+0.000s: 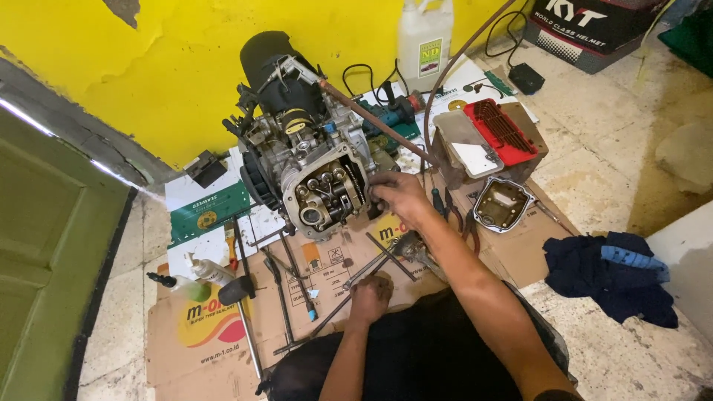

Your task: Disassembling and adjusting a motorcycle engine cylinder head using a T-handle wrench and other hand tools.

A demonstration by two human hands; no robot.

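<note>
Nearest the lens, dark trousers (pixel 416 356) and two bare forearms reaching out over flattened cardboard (pixel 208 334) spread on the tiled floor (pixel 616 349). Left hand (pixel 371 295) curled into a fist, knuckles up, closed around the end of a long thin metal rod tool (pixel 334 308) lying slantwise across the cardboard. Right hand (pixel 399 194) stretched further forward, fingers bent and resting against the right edge of the open cylinder head (pixel 327 199) of a small engine (pixel 304 141); whether anything is pinched in those fingers, cannot tell. Engine standing on the cardboard just ahead of both hands, close to the yellow wall (pixel 148 67), rocker arms and cam chain exposed at the open face, black rubber intake part on top. Rusty brown pipe (pixel 371 119) slanting from the engine's top down toward the right. Just right of the right hand, a loose metal cover (pixel 501 202) lying hollow side up, and beyond it a box with a red ribbed lid (pixel 499 132). Left of the engine, a green packet (pixel 206 210); nearer, a hammer (pixel 239 293) and a small squeeze bottle (pixel 199 271) near it. White plastic jug (pixel 423 37) by the wall. Dark blue rag (pixel 613 275) heaped on the floor at far right.
</note>
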